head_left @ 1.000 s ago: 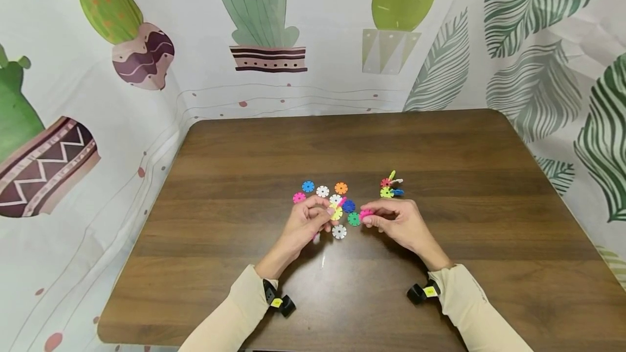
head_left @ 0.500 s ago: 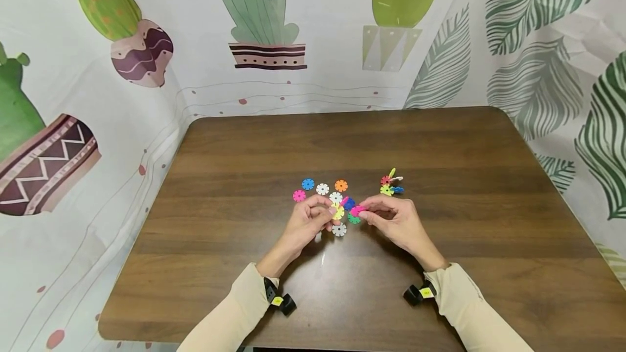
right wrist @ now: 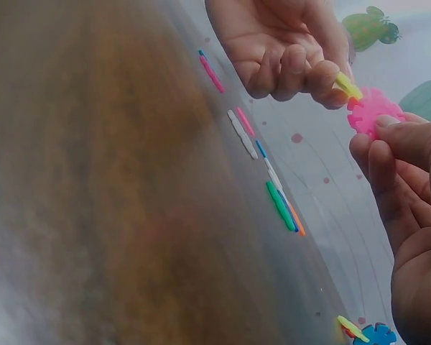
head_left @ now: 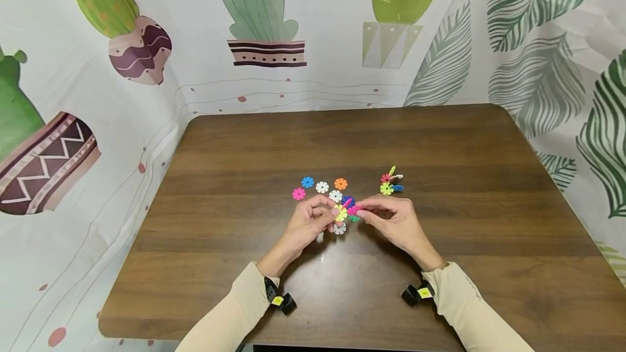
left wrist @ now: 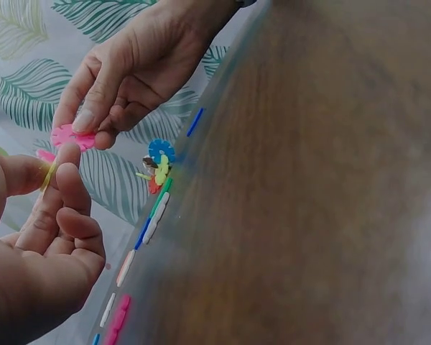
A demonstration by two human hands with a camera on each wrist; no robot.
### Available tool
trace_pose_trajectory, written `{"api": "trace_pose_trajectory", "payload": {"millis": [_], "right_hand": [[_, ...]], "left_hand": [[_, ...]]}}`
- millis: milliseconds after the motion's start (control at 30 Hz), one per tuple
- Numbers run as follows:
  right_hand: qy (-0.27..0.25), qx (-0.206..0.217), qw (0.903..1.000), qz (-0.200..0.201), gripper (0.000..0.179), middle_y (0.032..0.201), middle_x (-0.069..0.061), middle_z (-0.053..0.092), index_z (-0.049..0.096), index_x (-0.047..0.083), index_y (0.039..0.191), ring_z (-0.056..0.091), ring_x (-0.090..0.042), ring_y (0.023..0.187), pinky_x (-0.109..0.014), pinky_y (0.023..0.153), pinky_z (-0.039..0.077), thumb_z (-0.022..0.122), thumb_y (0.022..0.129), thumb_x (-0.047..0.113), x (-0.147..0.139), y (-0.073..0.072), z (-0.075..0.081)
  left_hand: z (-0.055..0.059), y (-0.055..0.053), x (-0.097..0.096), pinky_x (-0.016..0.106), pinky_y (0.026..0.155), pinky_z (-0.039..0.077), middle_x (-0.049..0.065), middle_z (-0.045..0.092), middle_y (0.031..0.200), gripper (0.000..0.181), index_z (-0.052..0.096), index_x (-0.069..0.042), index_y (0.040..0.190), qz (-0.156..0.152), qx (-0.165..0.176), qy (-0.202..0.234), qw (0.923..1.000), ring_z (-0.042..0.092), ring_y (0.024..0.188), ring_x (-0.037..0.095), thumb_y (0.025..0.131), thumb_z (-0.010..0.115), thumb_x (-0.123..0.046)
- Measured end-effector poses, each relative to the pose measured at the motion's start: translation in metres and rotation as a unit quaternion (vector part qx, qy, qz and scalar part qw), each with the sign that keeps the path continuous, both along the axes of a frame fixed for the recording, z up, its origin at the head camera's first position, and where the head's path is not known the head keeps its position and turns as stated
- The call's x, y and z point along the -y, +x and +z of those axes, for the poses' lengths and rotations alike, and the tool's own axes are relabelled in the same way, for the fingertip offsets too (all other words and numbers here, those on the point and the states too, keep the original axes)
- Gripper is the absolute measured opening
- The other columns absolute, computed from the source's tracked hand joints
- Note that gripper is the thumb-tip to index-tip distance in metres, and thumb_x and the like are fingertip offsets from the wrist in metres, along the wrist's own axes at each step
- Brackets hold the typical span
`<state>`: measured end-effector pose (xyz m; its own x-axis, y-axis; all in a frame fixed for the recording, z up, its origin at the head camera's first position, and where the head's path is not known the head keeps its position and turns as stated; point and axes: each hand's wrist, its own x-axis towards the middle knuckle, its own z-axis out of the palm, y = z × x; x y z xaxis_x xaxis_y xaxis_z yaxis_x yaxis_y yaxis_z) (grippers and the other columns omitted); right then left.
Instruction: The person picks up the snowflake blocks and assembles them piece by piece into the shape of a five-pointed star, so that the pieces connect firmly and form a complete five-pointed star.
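My left hand [head_left: 309, 222] pinches a yellow notched plastic disc [head_left: 340, 213] above the table. A small pink piece [head_left: 348, 202] stands up from that disc's upper edge. My right hand [head_left: 398, 221] pinches a pink notched disc [right wrist: 373, 113] between thumb and fingers. In the right wrist view the pink disc's rim meets the yellow disc, the two at an angle; whether their slots are engaged cannot be told. Below the hands lie a green disc [head_left: 354, 219], a dark blue disc [head_left: 348, 200] and a light grey disc [head_left: 339, 228], each partly covered.
Loose discs lie beyond the left hand: blue [head_left: 307, 182], pink [head_left: 299, 194], orange [head_left: 340, 184] and white [head_left: 321, 187]. A joined cluster of red, yellow, blue and white discs [head_left: 386, 188] stands beyond the right hand. The wooden table [head_left: 235, 151] meets a patterned wall cloth.
My right hand has moved left, bringing its pink disc from a gap away up against the yellow disc. The left hand has shifted slightly right and keeps its grip.
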<state>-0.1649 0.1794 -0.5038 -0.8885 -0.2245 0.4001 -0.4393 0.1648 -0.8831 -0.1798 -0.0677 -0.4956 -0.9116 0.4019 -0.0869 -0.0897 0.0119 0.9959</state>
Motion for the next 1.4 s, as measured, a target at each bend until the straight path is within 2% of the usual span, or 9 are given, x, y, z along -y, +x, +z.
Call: {"api": "trace_pose_trajectory", "payload": {"millis": [100, 300, 567, 800, 1033, 1167, 1267, 1400], "right_hand": [[0.005, -0.010, 0.9999, 0.001, 0.022, 0.101, -0.007, 0.083, 0.084, 0.011, 0.108, 0.075, -0.012, 0.079, -0.022, 0.068, 0.063, 0.084, 0.089, -0.002, -0.0001, -0.0002, 0.0010], [0.000, -0.018, 0.9998, 0.005, 0.024, 0.099, -0.008, 0.083, 0.084, 0.010, 0.106, 0.077, -0.021, 0.080, -0.023, 0.069, 0.063, 0.084, 0.088, -0.005, 0.0003, -0.0004, 0.0002], [-0.008, -0.044, 0.9990, 0.008, 0.027, 0.097, -0.009, 0.083, 0.084, 0.010, 0.105, 0.077, -0.010, 0.086, -0.021, 0.073, 0.064, 0.084, 0.086, -0.009, 0.0012, -0.0021, -0.0016], [0.006, -0.088, 0.9960, 0.012, 0.031, 0.096, -0.007, 0.083, 0.085, 0.010, 0.104, 0.076, -0.013, 0.087, -0.017, 0.077, 0.061, 0.085, 0.082, -0.013, 0.0027, -0.0032, -0.0010], [0.013, -0.095, 0.9952, 0.018, 0.028, 0.097, -0.009, 0.083, 0.085, 0.009, 0.101, 0.077, -0.017, 0.091, -0.016, 0.083, 0.060, 0.084, 0.084, -0.012, -0.0015, -0.0042, -0.0055], [0.021, -0.110, 0.9937, 0.004, 0.027, 0.095, -0.007, 0.083, 0.085, 0.010, 0.100, 0.077, -0.011, 0.093, -0.015, 0.087, 0.060, 0.086, 0.082, -0.011, -0.0009, -0.0043, -0.0062], [0.025, -0.118, 0.9926, -0.005, 0.028, 0.095, -0.007, 0.083, 0.086, 0.011, 0.099, 0.076, -0.008, 0.093, -0.015, 0.087, 0.059, 0.086, 0.082, -0.011, 0.0005, -0.0028, -0.0064], [0.020, -0.120, 0.9926, -0.008, 0.029, 0.094, -0.006, 0.083, 0.086, 0.011, 0.098, 0.076, -0.010, 0.091, -0.015, 0.087, 0.059, 0.084, 0.082, -0.013, 0.0032, -0.0008, -0.0076]], "left_hand": [[0.0001, 0.0000, -0.0007, 0.019, 0.051, 0.039, -0.005, 0.078, 0.077, 0.017, 0.065, 0.003, 0.115, 0.001, -0.005, 0.000, 1.0000, 0.063, 0.063, 0.011, 0.103, 0.069, -0.009], [-0.0009, 0.0006, -0.0013, 0.018, 0.049, 0.039, -0.009, 0.079, 0.077, 0.017, 0.064, 0.004, 0.115, -0.002, -0.009, 0.006, 0.9999, 0.064, 0.063, 0.011, 0.103, 0.069, -0.007], [-0.0005, 0.0020, -0.0008, 0.018, 0.047, 0.037, -0.013, 0.079, 0.077, 0.016, 0.064, 0.005, 0.114, -0.001, -0.016, 0.014, 0.9998, 0.064, 0.061, 0.009, 0.103, 0.068, -0.006], [-0.0020, 0.0031, -0.0020, 0.018, 0.045, 0.037, -0.010, 0.079, 0.075, 0.014, 0.065, 0.005, 0.111, 0.002, -0.022, 0.015, 0.9997, 0.062, 0.058, 0.010, 0.101, 0.069, -0.004], [-0.0026, 0.0033, -0.0071, 0.017, 0.043, 0.036, -0.005, 0.080, 0.077, 0.013, 0.065, 0.004, 0.110, 0.004, -0.021, 0.013, 0.9997, 0.063, 0.059, 0.011, 0.101, 0.070, -0.003], [-0.0041, 0.0026, -0.0088, 0.017, 0.042, 0.036, 0.003, 0.082, 0.079, 0.014, 0.064, 0.008, 0.110, 0.003, -0.016, 0.021, 0.9996, 0.066, 0.059, 0.009, 0.100, 0.070, -0.001], [-0.0055, 0.0035, -0.0093, 0.016, 0.042, 0.036, 0.002, 0.082, 0.079, 0.015, 0.063, 0.009, 0.111, 0.001, -0.011, 0.029, 0.9995, 0.069, 0.060, 0.008, 0.100, 0.069, 0.001], [-0.0066, 0.0058, -0.0090, 0.016, 0.044, 0.035, -0.004, 0.081, 0.078, 0.013, 0.063, 0.009, 0.109, 0.008, -0.013, 0.035, 0.9993, 0.071, 0.062, 0.008, 0.100, 0.069, 0.002]]}}
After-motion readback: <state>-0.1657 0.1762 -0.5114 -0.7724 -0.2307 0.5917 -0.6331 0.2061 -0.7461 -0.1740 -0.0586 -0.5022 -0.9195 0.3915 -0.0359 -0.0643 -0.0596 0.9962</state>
